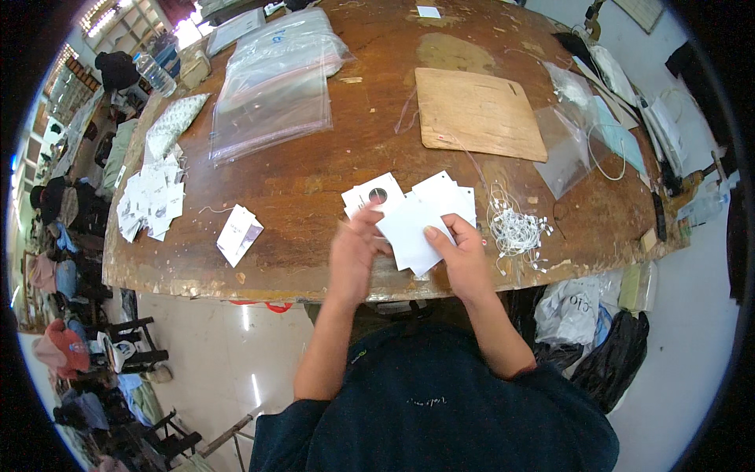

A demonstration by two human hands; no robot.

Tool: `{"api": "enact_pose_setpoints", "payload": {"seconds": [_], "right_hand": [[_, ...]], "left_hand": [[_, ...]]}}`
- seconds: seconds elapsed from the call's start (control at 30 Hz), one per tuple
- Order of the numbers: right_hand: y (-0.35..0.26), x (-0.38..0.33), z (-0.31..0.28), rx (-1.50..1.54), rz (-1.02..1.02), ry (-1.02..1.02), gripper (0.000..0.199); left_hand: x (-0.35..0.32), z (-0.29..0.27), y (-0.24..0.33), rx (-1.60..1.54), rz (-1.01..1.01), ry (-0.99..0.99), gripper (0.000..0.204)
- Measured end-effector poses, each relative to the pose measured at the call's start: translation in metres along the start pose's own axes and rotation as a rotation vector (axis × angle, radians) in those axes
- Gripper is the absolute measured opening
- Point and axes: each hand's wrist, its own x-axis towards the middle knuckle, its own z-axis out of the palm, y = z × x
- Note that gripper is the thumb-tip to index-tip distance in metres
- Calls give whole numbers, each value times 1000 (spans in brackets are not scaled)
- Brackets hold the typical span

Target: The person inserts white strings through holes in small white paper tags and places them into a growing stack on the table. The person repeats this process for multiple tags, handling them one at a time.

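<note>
My right hand (464,256) pinches a few white hang tags (411,232), thumb on top, above the table's near edge. My left hand (355,256) is just left of these tags, its fingers smeared by motion, so its grip is unclear. Just beyond its fingertips lies a white tag with a dark round print (378,193). More blank white tags (437,187) show behind the held ones. To the right is a tangled heap of white hang-tag strings (515,230). A folded tag with a string attached (238,236) rests on the table to the left.
A pile of white tags (152,200) lies far left, below a filled plastic pouch (174,124). Beyond are clear zip bags (271,110) and a water bottle (155,75). A thin wooden board (480,114) lies ahead, with a clear plastic sheet (562,149) at its right.
</note>
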Motion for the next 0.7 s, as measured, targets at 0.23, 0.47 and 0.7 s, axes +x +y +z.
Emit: {"api": "enact_pose_setpoints", "payload": {"seconds": [0.23,0.47,0.7], "right_hand": [[29,-11,6,20,-60,125,15],[25,-10,16,196,-70,143,16],[15,-12,17,169,-49,93,17]], "left_hand": [[-26,15,-53,185,9,154,28],[-21,20,-46,278,91,232,32],[-22,14,-39,474,78,161,30]]}}
